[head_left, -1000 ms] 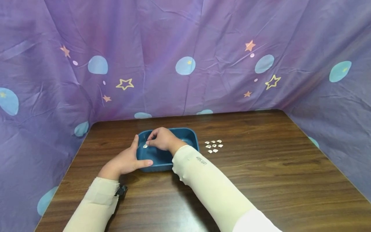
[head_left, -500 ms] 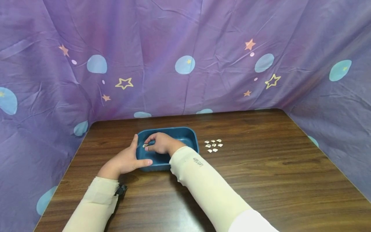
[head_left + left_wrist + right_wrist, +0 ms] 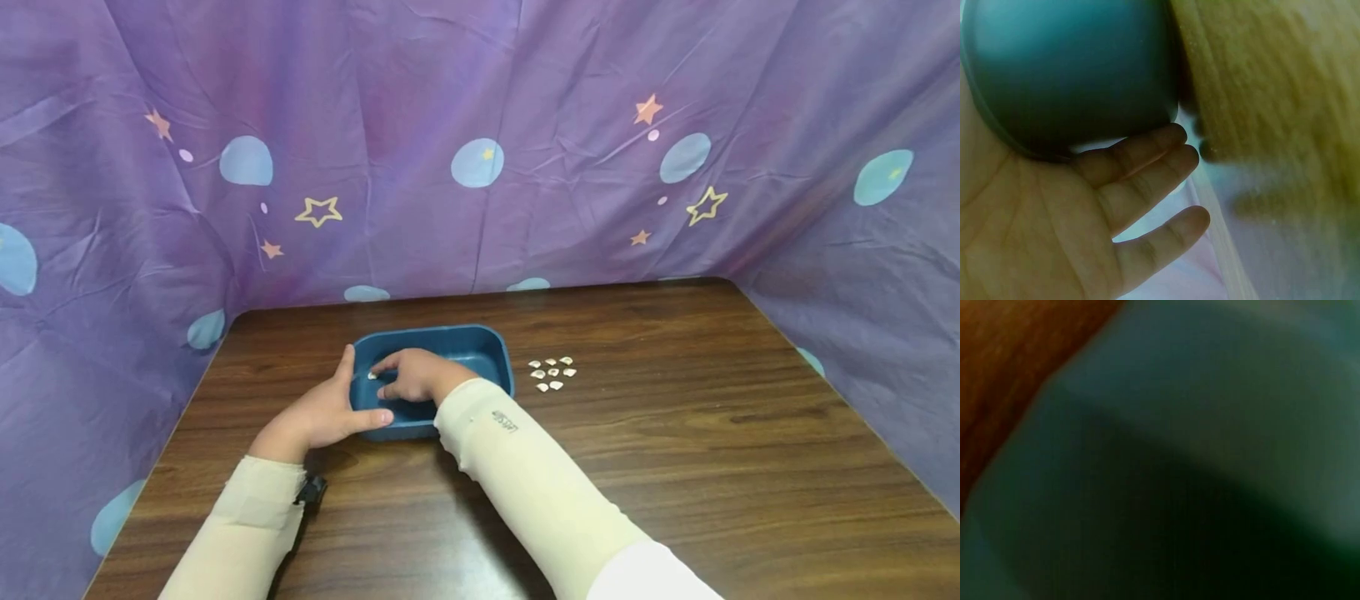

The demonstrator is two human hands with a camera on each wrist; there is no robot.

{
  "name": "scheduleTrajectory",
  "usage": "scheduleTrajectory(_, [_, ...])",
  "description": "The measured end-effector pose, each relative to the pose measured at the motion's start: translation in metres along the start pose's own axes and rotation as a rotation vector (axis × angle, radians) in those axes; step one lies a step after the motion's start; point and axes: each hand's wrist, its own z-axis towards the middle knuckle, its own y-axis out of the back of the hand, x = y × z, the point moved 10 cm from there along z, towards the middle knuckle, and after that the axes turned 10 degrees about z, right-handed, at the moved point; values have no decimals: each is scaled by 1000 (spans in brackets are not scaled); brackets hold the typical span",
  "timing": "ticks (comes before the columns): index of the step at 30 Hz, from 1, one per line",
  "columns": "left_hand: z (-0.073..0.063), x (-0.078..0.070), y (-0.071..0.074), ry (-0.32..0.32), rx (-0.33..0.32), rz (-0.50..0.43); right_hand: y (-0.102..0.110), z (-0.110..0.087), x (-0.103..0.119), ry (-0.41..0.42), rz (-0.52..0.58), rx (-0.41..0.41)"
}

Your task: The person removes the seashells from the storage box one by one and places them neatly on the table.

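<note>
A blue rectangular container stands on the wooden table. At its left end my left hand rests against the wall, thumb along the front rim and index finger up the side. In the left wrist view the other fingers of that left hand lie fairly straight beside the container's wall. Inside the container is my right hand, thumb and index finger spread apart. The index fingertip is at a small white shell on the left; I cannot tell whether it touches. The right wrist view is too blurred to show the fingers.
Several small white shells lie in loose rows on the table, right of the container. A purple curtain with stars and blue ovals hangs behind the table and at both sides.
My right thumb and index finger have parted from their pinch on the shell. The shell now sits at the container's left side. My left hand stays at the container's left end.
</note>
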Motion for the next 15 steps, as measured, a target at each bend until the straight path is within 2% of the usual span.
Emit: scheduleTrajectory(15, [0,0,0,31,3,6,13,0,0,35,-8,-104])
